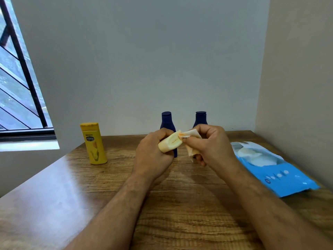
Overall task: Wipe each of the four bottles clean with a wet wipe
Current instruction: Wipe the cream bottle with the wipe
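Big brown wood-grain table (180,213) takes up most of my view, shoved into a corner, with a black-barred window (18,78) off to the left. On the right side of it lies the blue plastic pack of wet wipes (281,175), flap peeled open. Over on the left the tall yellow plastic lotion bottle (93,143) stands upright, well apart from everything else. At the back there are two dark blue bottles, both upright: the left one (166,121) partly behind my left hand (153,159), the right one (200,119) mostly hidden by my right hand (210,148). My left hand is wrapped around a small pale cream-coloured bottle (170,143), held tilted above the table. My right hand pinches a crumpled whitish wet wipe (192,139) against the end of that bottle.
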